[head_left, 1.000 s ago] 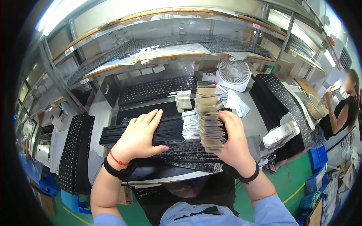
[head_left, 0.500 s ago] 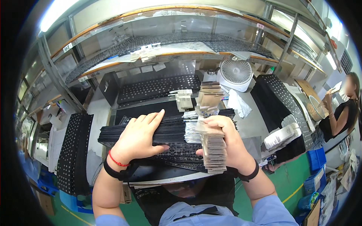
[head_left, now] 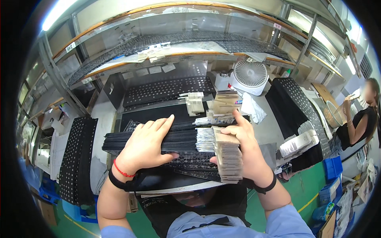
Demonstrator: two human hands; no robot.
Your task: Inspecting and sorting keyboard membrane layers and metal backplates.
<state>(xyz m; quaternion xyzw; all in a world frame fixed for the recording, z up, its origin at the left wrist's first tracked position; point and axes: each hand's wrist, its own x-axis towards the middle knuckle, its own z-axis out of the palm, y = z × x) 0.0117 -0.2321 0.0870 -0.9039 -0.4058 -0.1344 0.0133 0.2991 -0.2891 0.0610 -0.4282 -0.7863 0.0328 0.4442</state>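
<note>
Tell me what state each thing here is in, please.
Left hand, spread over black strips
Right hand, thumb and fingers around tan tags
Black strips, stacked
Tan tags, layered in a bundle
White cloth, crumpled
Fan, spinning or still: unclear
Ceiling light, lit

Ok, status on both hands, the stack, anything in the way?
Left hand spread over black stack. Right hand around tan tags at its right end. Nothing visibly blocking either hand.

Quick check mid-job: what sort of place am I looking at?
Probably a small factory workshop, perhaps finishing or packing goods: a thick black stack with pale tags at its right end, a long storage shelf beyond it, and blue crates at the right.
</note>
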